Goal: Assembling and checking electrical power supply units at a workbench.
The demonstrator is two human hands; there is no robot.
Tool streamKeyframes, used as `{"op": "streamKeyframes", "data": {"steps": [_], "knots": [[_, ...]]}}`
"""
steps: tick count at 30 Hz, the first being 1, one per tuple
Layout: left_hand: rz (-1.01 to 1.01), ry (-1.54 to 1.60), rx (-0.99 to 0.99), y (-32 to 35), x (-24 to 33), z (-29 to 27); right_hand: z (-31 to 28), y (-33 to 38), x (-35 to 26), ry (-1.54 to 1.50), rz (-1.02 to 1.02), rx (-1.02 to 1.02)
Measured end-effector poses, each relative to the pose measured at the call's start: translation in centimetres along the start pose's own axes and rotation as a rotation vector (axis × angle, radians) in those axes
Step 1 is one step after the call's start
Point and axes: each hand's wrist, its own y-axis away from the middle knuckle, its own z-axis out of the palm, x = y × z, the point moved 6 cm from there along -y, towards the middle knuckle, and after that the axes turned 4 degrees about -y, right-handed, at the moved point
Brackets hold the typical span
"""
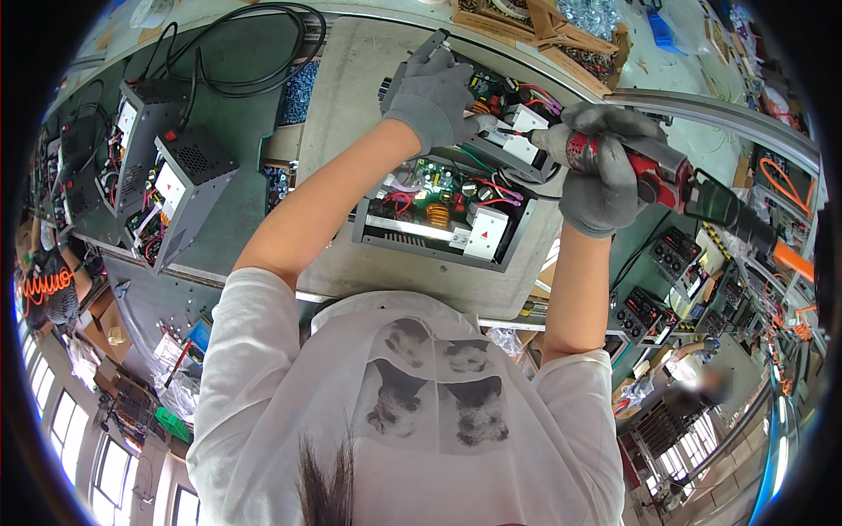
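Observation:
My right hand (pixel 605 167), in a grey glove, is wrapped round a red and black power screwdriver (pixel 660 172). Its thin bit points left, at a white bracket in the far grey metal case (pixel 519 140). My gloved left hand (pixel 434 98) grips the left part of that case. One of its fingers reaches out close to the bit; whether a screw is there is too small to tell. The case is open, with a circuit board and coloured wires inside. Just nearer stands a second open case (pixel 438 219) with similar parts, touched by neither hand.
Both cases lie on a grey work board (pixel 351 105). More grey cases (pixel 189 188) and a black cable (pixel 237 88) are on the green bench at left. Cardboard boxes of screws (pixel 579 61) stand at the back. A metal rail (pixel 728 114) crosses at right, near black control boxes (pixel 645 311).

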Motion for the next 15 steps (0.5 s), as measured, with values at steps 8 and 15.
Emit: {"op": "streamKeyframes", "data": {"steps": [8,15], "knots": [[0.042,0.011,0.081,0.0,0.4,-0.7,1.2,-0.5,1.1,-0.11,0.04,-0.012],[0.042,-0.06,0.081,0.2,0.6,-1.0,1.1,-0.1,2.0,-0.155,0.151,-0.066]]}}
